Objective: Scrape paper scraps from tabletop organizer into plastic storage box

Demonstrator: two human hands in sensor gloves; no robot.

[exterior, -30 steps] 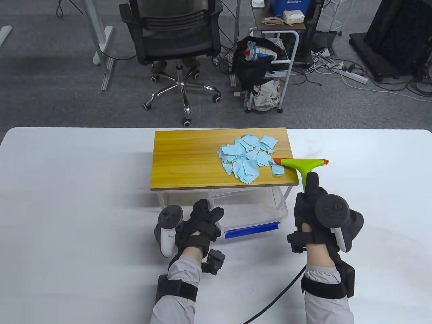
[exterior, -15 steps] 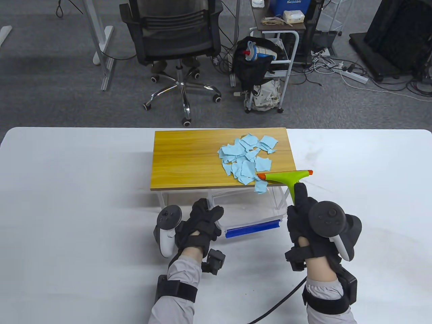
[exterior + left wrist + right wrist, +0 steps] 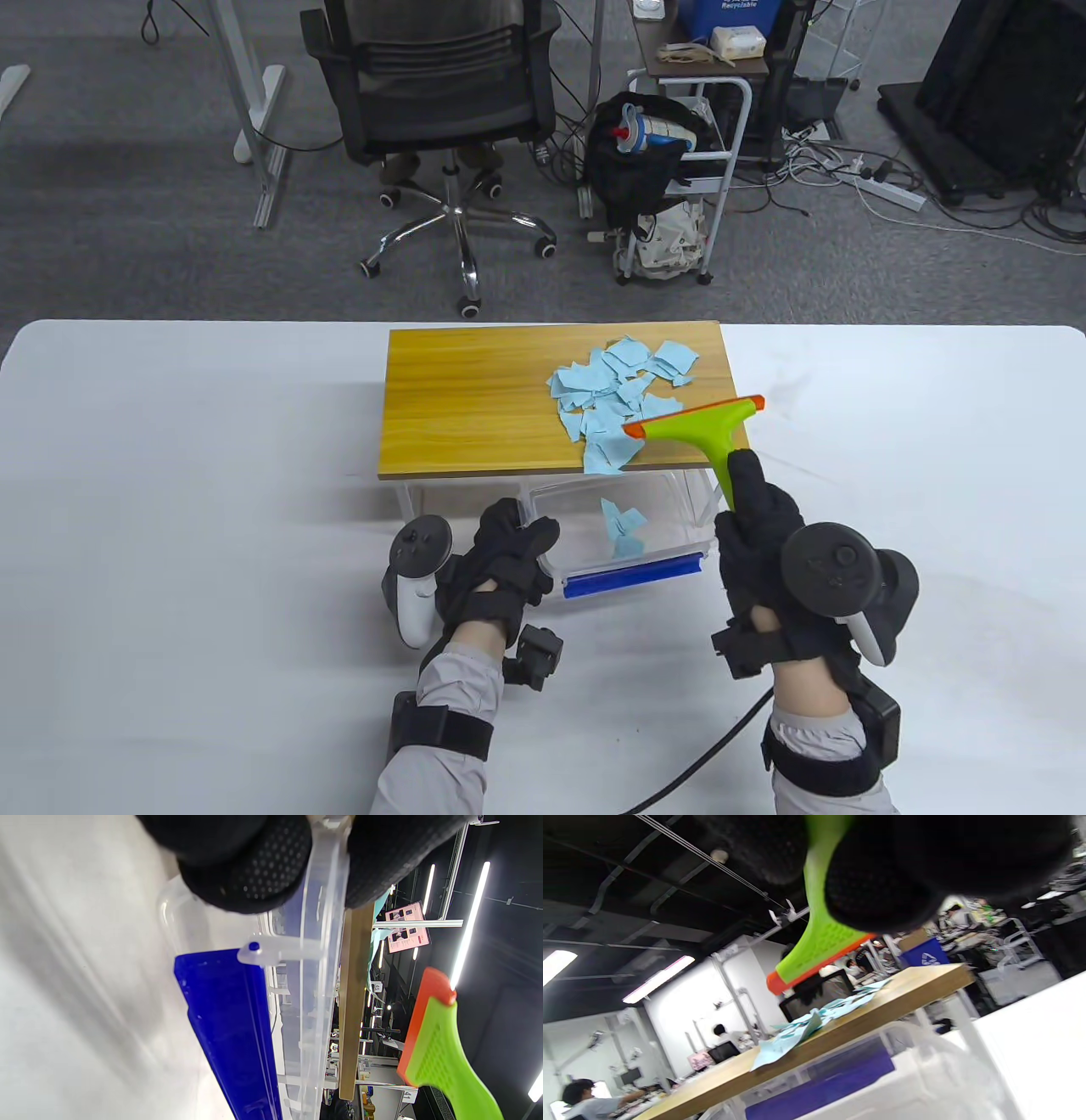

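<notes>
right hand (image 3: 764, 526) grips scraper (image 3: 700, 424), lifted back over pile after a pull | left hand (image 3: 501, 560) grips box (image 3: 628, 518) rim | two scraps (image 3: 624, 526) newly in box | most scraps (image 3: 619, 390) still on organizer (image 3: 467, 407) | more strokes needed

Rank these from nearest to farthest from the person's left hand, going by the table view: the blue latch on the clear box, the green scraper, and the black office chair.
From the left hand:
1. Blue latch, just to its right on the box's near wall.
2. Green scraper, farther right, over the wooden top.
3. Black office chair, on the floor beyond the table.
</notes>
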